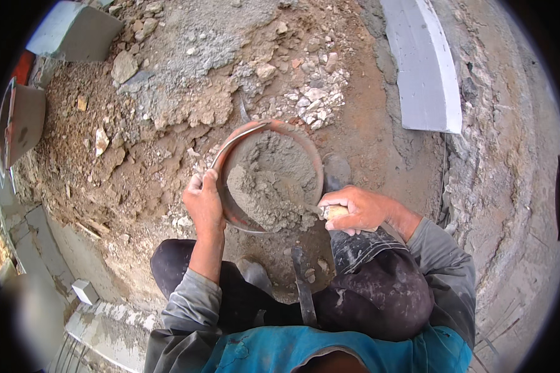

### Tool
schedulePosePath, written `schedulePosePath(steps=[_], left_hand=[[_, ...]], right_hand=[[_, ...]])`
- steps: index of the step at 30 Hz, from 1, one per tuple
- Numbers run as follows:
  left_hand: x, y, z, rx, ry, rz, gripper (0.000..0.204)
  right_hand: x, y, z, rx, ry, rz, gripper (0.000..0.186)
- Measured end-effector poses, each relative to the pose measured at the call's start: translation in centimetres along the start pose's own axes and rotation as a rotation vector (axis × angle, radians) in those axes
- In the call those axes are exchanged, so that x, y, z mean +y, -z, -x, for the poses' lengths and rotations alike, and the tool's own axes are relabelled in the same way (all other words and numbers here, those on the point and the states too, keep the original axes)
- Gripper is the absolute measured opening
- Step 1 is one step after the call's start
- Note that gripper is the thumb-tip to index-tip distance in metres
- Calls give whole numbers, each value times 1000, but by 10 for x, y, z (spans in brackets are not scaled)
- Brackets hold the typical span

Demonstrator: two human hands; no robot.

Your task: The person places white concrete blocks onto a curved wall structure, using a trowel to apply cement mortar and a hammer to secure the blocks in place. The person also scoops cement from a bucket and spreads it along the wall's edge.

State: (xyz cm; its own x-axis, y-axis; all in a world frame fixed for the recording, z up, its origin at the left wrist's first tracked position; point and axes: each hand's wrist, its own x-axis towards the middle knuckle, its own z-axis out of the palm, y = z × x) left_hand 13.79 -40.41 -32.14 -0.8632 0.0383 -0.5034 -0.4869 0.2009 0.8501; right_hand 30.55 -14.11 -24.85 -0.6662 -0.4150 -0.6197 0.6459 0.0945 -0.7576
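In front of my knees a reddish-brown bucket (320,163) stands on the dirt, holding wet grey mortar (269,177) heaped toward its near side. At the bucket's left rim my left hand (205,204) is closed, its thumb and fingers pinching the edge where the thin bail lies along it. My right hand (359,210) wraps round the pale wooden handle of a trowel (335,212) at the bucket's right side. The trowel's blade is mostly hidden by mortar near the rim. Between my legs lies a long, flat, dark strip (303,286).
A pale concrete curb block (422,65) lies at the far right, and another block (74,32) sits at the far left. A second bucket (26,124) rests on its side at the left. Broken stones (315,96) cover the uneven soil beyond. Near left is a small white block (85,291).
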Motion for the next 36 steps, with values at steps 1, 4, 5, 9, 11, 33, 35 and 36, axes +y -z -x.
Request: schedulePosePath(steps=[1,4,5,9,11,33,35,36], left_hand=[[2,7,-5,-1,1,15,18],[-15,20,-25,-1,35,84,18],[-18,23,-30,-14,30,67,18],[-22,33,-33,5,-15,62,19],[-19,26,-28,32,-3,80,17],[-16,32,-20,42,-66,-63,22],[-16,39,-22,10,-61,-124,24],[-16,39,-24,-13,-57,-93,24]], right_hand=[[-8,3,8,38,26,-8,25],[-7,21,34,263,190,-135,29],[-6,31,39,363,258,-254,31],[-5,100,37,785,384,-388,35],[16,164,16,1077,321,-266,38],[102,291,-61,1420,37,-666,28],[118,270,-49,1404,11,-660,28],[120,263,-42,1399,12,-651,28]])
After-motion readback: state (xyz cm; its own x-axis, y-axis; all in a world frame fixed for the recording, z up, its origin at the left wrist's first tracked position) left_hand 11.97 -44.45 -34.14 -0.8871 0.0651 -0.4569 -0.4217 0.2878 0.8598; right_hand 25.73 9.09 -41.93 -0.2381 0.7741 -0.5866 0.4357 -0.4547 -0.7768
